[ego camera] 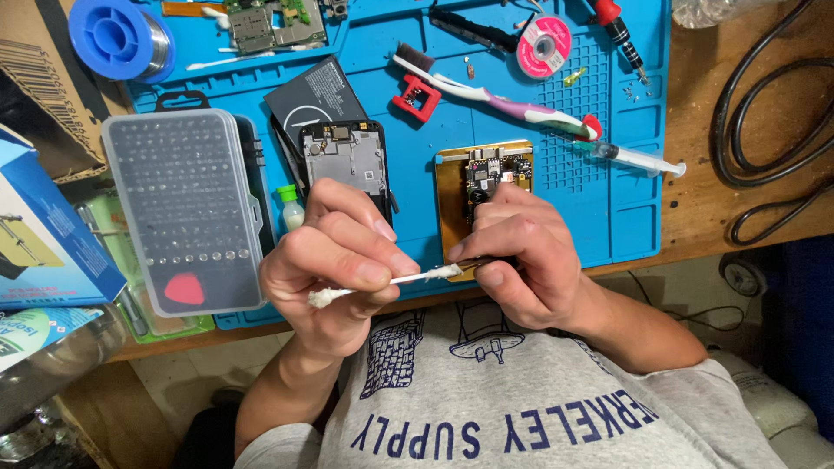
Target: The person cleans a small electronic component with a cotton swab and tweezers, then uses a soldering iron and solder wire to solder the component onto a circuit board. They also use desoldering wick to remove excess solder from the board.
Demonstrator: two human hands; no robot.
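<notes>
— White cotton swab (387,280), pinched in left hand (334,260) between thumb and forefingers; shaft level, one fluffy tip poking out below the palm, other tip reaching across to right hand (521,260).

— And the right?

— Clenched around a thin dark tool (476,263), probably tweezers; hard to tell. Swab tip touching its end, just in front of the chest, over the near edge of blue work mat (625,217).

— Beyond the knuckles?

— Past the right hand: gold-coloured plate (447,200) bearing a small circuit board (495,167), partly hidden by fingers. Past the left hand: opened phone frame (346,156), black, insides showing; dark rectangular battery (317,95) with pale label touching its far edge.

— Packages?

— Outward of the left hand: clear plastic bit case (182,208), rows of small bits, one red triangular pick near its bottom. Further out, blue cardboard box (43,234) with picture panel; below it a rounded bottle (48,334) with blue-and-white label. Brown carton (43,78) with black stripes at far corner. Small green-capped bottle (291,208) between case and left hand.

— Farther off?

— Blue spool (117,35) well beyond the case. Pink round reel (544,45), toothbrush (495,97) and syringe (630,158) beyond the right hand. Black cable (764,113) coiled on bare wood, outward of the right hand.
</notes>
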